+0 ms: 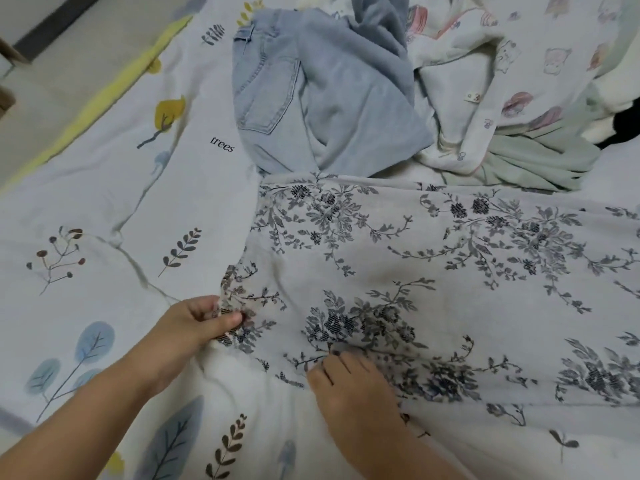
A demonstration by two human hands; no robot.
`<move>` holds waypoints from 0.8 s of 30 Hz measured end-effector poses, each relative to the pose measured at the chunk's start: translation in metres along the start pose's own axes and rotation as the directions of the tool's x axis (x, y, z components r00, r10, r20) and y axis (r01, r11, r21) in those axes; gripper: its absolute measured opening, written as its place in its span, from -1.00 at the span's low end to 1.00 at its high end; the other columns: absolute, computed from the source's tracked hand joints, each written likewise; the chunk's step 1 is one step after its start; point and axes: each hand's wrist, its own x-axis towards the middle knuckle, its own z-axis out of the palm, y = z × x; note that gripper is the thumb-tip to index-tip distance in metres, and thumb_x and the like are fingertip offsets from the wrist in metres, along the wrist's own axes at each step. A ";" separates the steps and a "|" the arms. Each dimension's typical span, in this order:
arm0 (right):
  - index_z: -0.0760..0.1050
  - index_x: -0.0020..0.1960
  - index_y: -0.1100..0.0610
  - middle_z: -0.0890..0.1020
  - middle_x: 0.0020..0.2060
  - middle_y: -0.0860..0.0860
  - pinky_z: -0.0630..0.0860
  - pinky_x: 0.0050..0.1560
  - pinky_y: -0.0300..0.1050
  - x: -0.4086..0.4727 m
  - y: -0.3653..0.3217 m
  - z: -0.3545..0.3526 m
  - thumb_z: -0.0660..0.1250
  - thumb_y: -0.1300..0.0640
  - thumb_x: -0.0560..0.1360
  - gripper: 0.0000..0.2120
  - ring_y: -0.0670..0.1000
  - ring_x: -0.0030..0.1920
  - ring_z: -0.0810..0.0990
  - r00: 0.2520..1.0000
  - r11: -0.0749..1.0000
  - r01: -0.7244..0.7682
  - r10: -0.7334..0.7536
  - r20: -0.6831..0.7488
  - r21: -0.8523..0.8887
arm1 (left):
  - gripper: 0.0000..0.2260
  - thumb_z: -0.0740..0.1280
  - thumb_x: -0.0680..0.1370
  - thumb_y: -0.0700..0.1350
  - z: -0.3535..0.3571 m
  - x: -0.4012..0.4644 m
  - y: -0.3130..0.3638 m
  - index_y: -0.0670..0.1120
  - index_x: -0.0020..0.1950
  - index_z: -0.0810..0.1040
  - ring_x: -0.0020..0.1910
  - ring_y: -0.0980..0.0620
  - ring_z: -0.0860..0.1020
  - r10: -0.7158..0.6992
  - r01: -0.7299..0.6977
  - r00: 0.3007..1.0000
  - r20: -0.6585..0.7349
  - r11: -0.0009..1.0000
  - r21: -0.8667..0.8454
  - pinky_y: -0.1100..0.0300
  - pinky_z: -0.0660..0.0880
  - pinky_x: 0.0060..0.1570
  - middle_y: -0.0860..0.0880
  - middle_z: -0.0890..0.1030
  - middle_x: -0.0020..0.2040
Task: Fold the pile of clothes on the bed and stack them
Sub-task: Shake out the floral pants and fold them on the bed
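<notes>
A white garment with a dark blue flower print [433, 265] lies spread across the bed in front of me, reaching to the right edge of view. My left hand [194, 327] pinches its near left corner between thumb and fingers. My right hand [349, 382] holds the garment's near edge a little to the right, its fingertips tucked into the cloth. Beyond the garment lies a pile: light blue jeans [277, 84], a pale blue top [360, 109], a white piece with cartoon prints [502, 64] and a mint green piece [533, 164].
The bed sheet [104, 188] is white with leaf and tree prints and a yellow border at the left. Past that border is the floor [52, 74]. Something black [623, 129] shows at the right edge.
</notes>
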 end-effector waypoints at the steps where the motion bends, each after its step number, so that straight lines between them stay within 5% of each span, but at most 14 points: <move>1: 0.56 -0.34 0.07 0.51 -0.45 -0.03 0.52 -0.28 -0.23 -0.001 -0.001 0.000 0.19 0.28 0.30 -0.79 -0.02 -0.43 0.50 0.999 1.000 0.028 -0.028 0.026 0.004 | -0.92 0.40 0.38 -0.26 -0.006 -0.006 -0.004 -0.20 -0.17 0.67 -0.17 0.08 0.66 -0.018 0.016 0.998 0.057 0.999 0.037 0.40 0.50 -0.16 -0.14 0.70 -0.13; 4: 0.60 -0.35 0.02 0.55 -0.44 -0.08 0.57 -0.18 -0.21 -0.005 -0.003 0.000 0.45 0.14 0.20 -0.94 -0.06 -0.41 0.53 0.988 0.999 0.045 -0.047 0.146 0.016 | -0.79 0.42 0.44 -0.23 -0.023 -0.013 -0.019 -0.18 -0.39 0.51 -0.19 0.04 0.58 -0.145 0.112 0.985 0.092 0.949 0.294 0.27 0.37 -0.05 -0.03 0.65 -0.28; 5: 0.62 -0.32 0.02 0.56 -0.42 -0.07 0.56 -0.20 -0.21 -0.006 -0.001 -0.002 0.54 0.07 0.12 -0.83 -0.05 -0.39 0.55 0.984 1.000 0.004 -0.009 0.181 0.026 | -0.75 0.45 0.43 -0.19 -0.024 -0.013 -0.022 -0.15 -0.39 0.46 -0.21 0.01 0.54 -0.122 0.099 0.992 0.026 0.896 0.434 0.23 0.35 -0.11 -0.03 0.59 -0.32; 7: 0.62 -0.19 0.07 0.58 -0.34 0.01 0.57 -0.28 -0.15 -0.006 0.008 -0.007 0.63 0.07 -0.03 -0.57 0.00 -0.33 0.58 0.971 0.993 -0.116 0.114 0.209 -0.001 | -0.85 0.48 0.39 -0.15 -0.016 -0.012 -0.020 -0.08 -0.23 0.51 -0.14 -0.05 0.53 0.140 -0.016 0.982 -0.123 0.723 0.690 0.17 0.38 -0.12 -0.08 0.55 -0.17; 9: 0.57 -0.07 0.15 0.59 -0.26 0.12 0.59 -0.31 -0.02 -0.001 0.023 -0.017 0.66 0.11 -0.13 -0.35 0.10 -0.28 0.60 0.938 0.959 -0.263 0.279 0.205 -0.104 | -0.58 0.54 0.31 -0.18 -0.004 -0.009 -0.012 -0.06 0.11 0.52 -0.01 -0.04 0.46 0.367 -0.149 0.923 -0.113 0.614 0.775 0.10 0.41 0.00 -0.07 0.45 0.05; 10: 0.58 -0.07 0.17 0.60 -0.23 0.16 0.59 -0.30 0.03 0.001 0.033 -0.022 0.67 0.13 -0.15 -0.33 0.15 -0.25 0.61 0.914 0.933 -0.329 0.354 0.198 -0.147 | -0.52 0.57 0.27 -0.19 0.000 -0.007 -0.007 -0.07 0.14 0.53 0.03 -0.04 0.43 0.433 -0.230 0.900 -0.052 0.573 0.787 0.06 0.41 0.04 -0.08 0.44 0.08; 12: 0.61 -0.11 0.20 0.60 -0.20 0.20 0.57 -0.26 0.09 0.003 0.051 -0.027 0.66 0.24 -0.15 -0.39 0.20 -0.21 0.61 0.883 0.894 -0.391 0.432 0.186 -0.219 | -0.73 0.56 0.29 -0.20 0.007 0.000 0.003 -0.11 -0.05 0.61 0.04 -0.07 0.46 0.500 -0.350 0.863 0.065 0.501 0.792 0.04 0.41 0.06 -0.07 0.51 0.02; 14: 0.60 -0.19 0.19 0.60 -0.24 0.16 0.54 -0.27 0.06 0.003 0.064 -0.031 0.63 0.33 -0.13 -0.48 0.17 -0.25 0.60 0.893 0.902 -0.364 0.408 0.188 -0.230 | -0.88 0.49 0.38 -0.20 0.011 0.005 0.009 -0.08 -0.27 0.57 -0.05 -0.04 0.53 0.512 -0.387 0.856 0.073 0.541 0.747 0.05 0.44 0.03 0.01 0.57 -0.11; 17: 0.58 -0.27 0.19 0.58 -0.37 0.08 0.51 -0.37 -0.02 0.003 0.077 -0.034 0.59 0.41 -0.14 -0.53 0.11 -0.38 0.57 0.913 0.928 -0.333 0.361 0.189 -0.167 | -0.75 0.46 0.41 -0.01 0.011 0.010 0.011 -0.03 -0.12 0.40 -0.17 0.11 0.50 0.415 -0.259 0.905 -0.092 0.710 0.655 0.09 0.43 -0.17 0.05 0.49 -0.07; 20: 0.53 -0.10 0.14 0.59 -0.24 0.03 0.42 -0.20 -0.09 0.008 0.083 -0.043 0.47 0.42 0.23 -0.68 0.05 -0.29 0.51 0.873 0.899 -0.436 0.431 0.228 -0.032 | -0.49 0.60 0.17 0.12 0.007 0.007 0.011 -0.08 -0.09 0.45 -0.16 0.04 0.55 0.177 -0.122 0.984 -0.020 0.750 0.650 0.01 0.51 -0.20 -0.10 0.57 -0.06; 22: 0.36 -0.05 0.01 0.51 -0.16 -0.04 0.28 -0.15 -0.17 0.008 0.092 -0.047 0.24 0.33 0.49 -0.77 -0.01 -0.19 0.41 0.841 0.861 -0.504 0.470 0.269 0.073 | -0.52 0.62 0.10 0.03 0.007 0.003 0.010 -0.12 -0.11 0.55 -0.07 -0.06 0.55 0.146 -0.149 0.987 0.060 0.744 0.652 -0.01 0.51 -0.05 -0.08 0.57 -0.08; 24: 0.28 -0.08 -0.03 0.48 -0.18 -0.05 0.28 -0.19 -0.17 0.008 0.099 -0.049 0.18 0.27 0.55 -0.79 -0.02 -0.18 0.41 0.844 0.837 -0.518 0.468 0.260 0.174 | -0.72 0.60 0.22 -0.20 0.008 -0.001 0.008 -0.11 -0.16 0.60 -0.04 -0.05 0.53 0.278 -0.245 0.960 0.045 0.745 0.620 0.18 0.46 -0.02 0.01 0.54 -0.07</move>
